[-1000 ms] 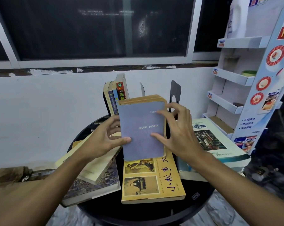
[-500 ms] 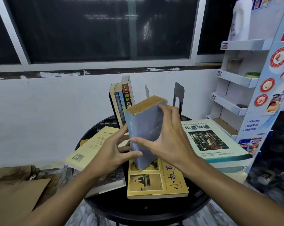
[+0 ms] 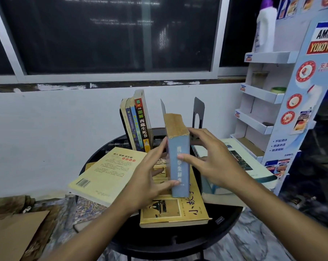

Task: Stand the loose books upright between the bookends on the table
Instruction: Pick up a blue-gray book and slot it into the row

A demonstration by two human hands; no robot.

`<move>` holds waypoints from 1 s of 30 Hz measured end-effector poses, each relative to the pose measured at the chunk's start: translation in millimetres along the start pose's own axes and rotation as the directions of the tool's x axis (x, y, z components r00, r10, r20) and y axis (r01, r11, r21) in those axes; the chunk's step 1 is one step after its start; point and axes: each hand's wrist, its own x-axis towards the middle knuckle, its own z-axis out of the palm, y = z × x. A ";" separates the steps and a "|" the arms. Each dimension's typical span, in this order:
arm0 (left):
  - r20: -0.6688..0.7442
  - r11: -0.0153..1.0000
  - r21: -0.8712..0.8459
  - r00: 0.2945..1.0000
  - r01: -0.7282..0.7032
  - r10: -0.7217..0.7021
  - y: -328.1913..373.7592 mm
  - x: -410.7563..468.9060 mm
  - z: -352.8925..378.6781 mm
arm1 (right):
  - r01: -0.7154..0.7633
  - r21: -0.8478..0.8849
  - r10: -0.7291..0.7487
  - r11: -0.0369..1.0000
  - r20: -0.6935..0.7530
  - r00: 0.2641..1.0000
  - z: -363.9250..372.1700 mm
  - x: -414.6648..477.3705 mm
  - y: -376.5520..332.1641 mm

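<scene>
Blue book (image 3: 179,162) stands upright, spine twd the camera, worn brown page edge on top, held btwn both hands. L hand (image 3: 146,178) grips its left side, thumb on the lower spine, fingers along the cover. R hand (image 3: 214,162) grips the right side, thumb across mid-spine, fingers spread over the far cover. Its lower end sits over a yellow book (image 3: 174,211) lying flat on the round black table (image 3: 227,227); contact unclear. Behind, a few standing books (image 3: 138,123) lean slightly, w/ a gap to their right, then a thin bookend (image 3: 162,110) seen edge-on & a black bookend (image 3: 198,112). Pale book w/ barcode (image 3: 104,172) lies flat at left, green-and-white book (image 3: 249,166) at right. Display rack (image 3: 263,95) stands far right.
</scene>
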 end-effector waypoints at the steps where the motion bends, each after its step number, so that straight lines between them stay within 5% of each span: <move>1: -0.011 1.000 0.021 1.000 -0.004 0.005 1.4 2.7 3.9 | 0.008 -0.046 -0.008 0.999 -0.005 1.000 -4.4 -0.2 1.3; 7: -0.140 0.983 0.182 0.990 0.012 0.014 5.6 16.1 31.2 | 0.000 -0.086 -0.002 0.996 -0.017 1.000 -22.1 -2.0 -4.1; 17: -0.151 0.986 0.164 0.988 0.023 0.002 8.2 20.4 51.3 | -0.202 -0.532 0.148 0.822 -0.143 0.979 -24.4 2.5 -27.6; 30: -0.101 0.999 0.033 0.995 -0.005 0.009 2.7 27.1 45.9 | -0.204 -0.541 0.102 0.816 -0.213 0.972 -23.0 20.1 -30.4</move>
